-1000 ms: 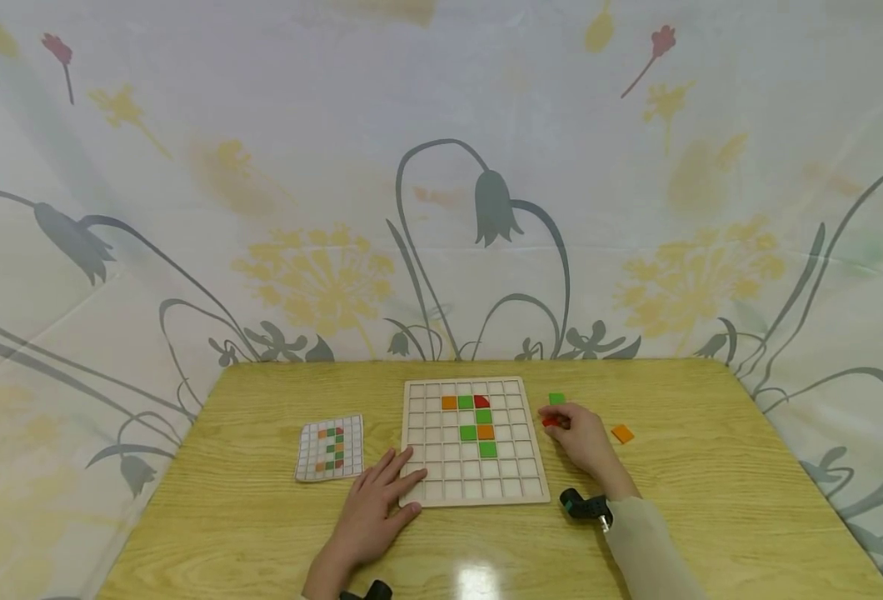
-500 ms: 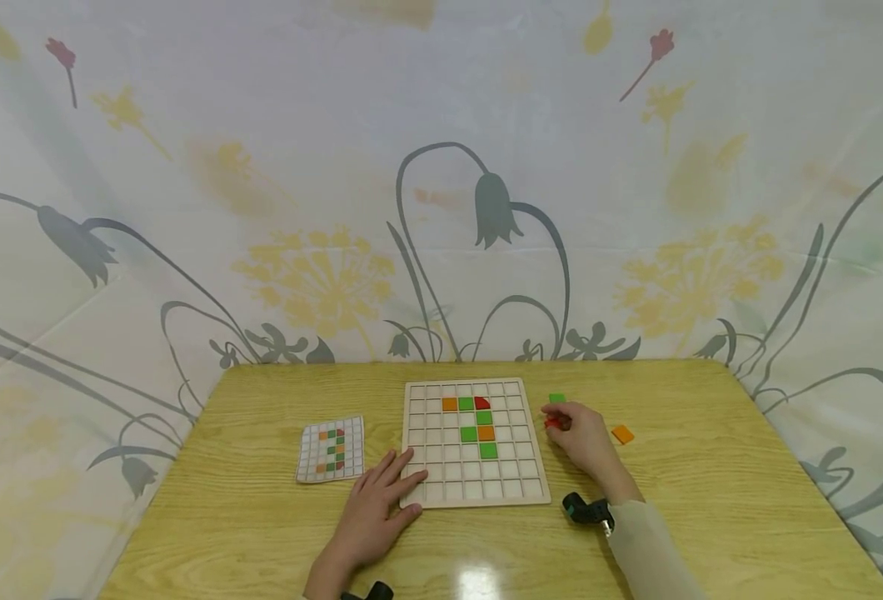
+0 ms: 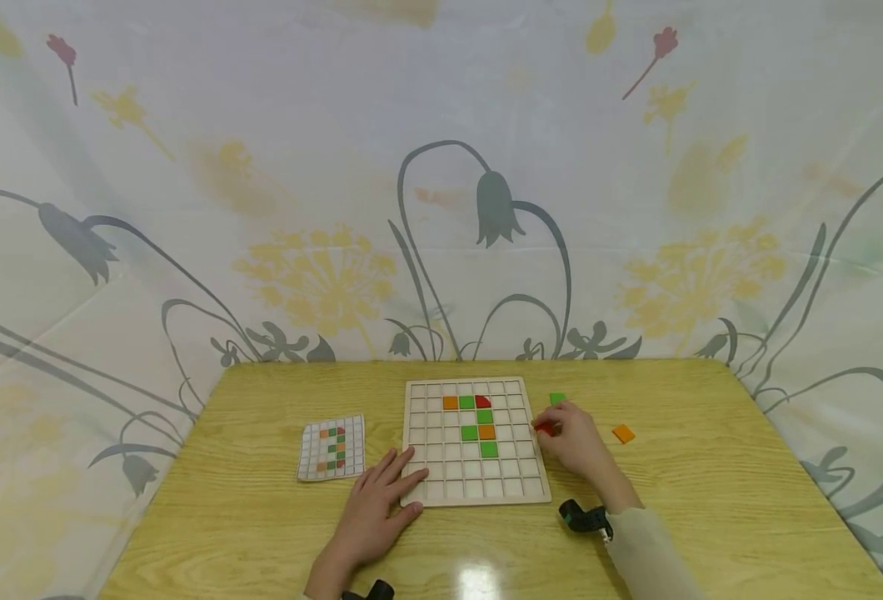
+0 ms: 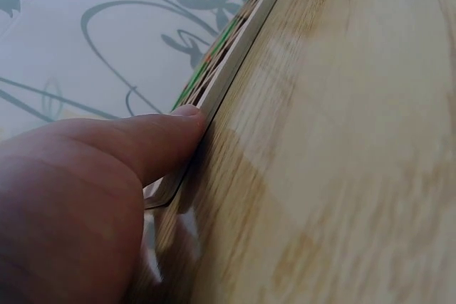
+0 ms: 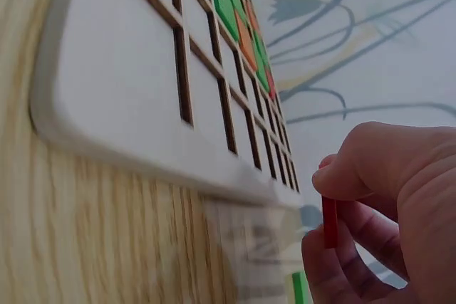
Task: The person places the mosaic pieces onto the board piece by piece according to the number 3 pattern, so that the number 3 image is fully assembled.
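My right hand (image 3: pixel 572 437) pinches a red tile (image 5: pixel 330 223) between thumb and fingers, just off the right edge of the wooden grid board (image 3: pixel 452 492). In the right wrist view the tile is seen edge-on, so its full shape is hidden. Spread fingers of my left hand (image 3: pixel 374 512) rest on the board's lower left corner, the thumb against its front edge in the left wrist view. Set into the board are an orange tile (image 3: pixel 451 402), a red tile with a rounded corner (image 3: pixel 482 402), a second orange tile (image 3: pixel 486 432) and several green tiles (image 3: pixel 484 416).
A pattern card (image 3: pixel 331 447) with a coloured grid lies left of the board. Behind my right hand is a loose green tile (image 3: pixel 557 398); to its right lies a loose orange tile (image 3: pixel 623 433). A floral cloth (image 3: pixel 441 250) hangs behind the table (image 3: pixel 711 500).
My right hand has lifted the red tile from beside the loose green one and shifted slightly left, toward the board. The left hand stays in place.
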### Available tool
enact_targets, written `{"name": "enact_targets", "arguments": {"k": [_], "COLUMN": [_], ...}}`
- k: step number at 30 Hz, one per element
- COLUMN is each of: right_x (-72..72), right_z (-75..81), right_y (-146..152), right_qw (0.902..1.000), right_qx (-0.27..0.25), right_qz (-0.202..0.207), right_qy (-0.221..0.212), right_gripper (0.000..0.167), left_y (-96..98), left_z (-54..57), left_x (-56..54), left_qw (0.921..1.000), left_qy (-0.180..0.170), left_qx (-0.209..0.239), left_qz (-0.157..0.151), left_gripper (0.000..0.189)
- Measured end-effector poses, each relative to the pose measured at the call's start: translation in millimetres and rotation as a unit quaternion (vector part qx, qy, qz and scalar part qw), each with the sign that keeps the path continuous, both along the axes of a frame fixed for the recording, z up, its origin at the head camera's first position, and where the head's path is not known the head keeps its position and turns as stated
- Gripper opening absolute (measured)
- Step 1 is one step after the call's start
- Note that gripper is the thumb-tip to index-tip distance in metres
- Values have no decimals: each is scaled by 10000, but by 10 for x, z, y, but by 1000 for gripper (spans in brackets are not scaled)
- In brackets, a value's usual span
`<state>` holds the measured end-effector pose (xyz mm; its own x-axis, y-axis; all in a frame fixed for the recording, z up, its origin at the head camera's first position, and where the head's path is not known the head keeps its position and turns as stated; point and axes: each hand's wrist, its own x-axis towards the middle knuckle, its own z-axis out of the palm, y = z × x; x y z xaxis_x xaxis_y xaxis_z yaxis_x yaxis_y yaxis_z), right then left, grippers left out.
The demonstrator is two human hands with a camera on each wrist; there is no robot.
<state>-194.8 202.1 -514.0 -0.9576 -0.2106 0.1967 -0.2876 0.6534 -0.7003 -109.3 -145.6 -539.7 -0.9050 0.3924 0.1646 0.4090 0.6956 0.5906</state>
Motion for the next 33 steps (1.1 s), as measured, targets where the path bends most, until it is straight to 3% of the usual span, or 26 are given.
{"name": "enact_targets", "arguments": {"k": [5,16,27,33], "right_x": [63,214,300,312], "right_z": [20,-32,-6,-3], "right_y": [-153,-387,-531,-569], "right_qw": [9994,9898,9834,9801], "right_qx": [137,169,89,241], "right_qz": [291,1371,1810,1966], "right_qy": [89,350,-11,117], "right_gripper": [11,13,14,16], "left_y": [-2,2,-2,2], "left_z": [-6,1,-4,0], "left_x": [-7,-1,-1,-3], "left_qw": [10000,10000,9999,10000], "left_qy": [10,-5,-11,-11], "left_qx": [-29,-71,-96,-86], "left_qz": [4,18,47,30], "left_gripper": [45,45,45,45]}}
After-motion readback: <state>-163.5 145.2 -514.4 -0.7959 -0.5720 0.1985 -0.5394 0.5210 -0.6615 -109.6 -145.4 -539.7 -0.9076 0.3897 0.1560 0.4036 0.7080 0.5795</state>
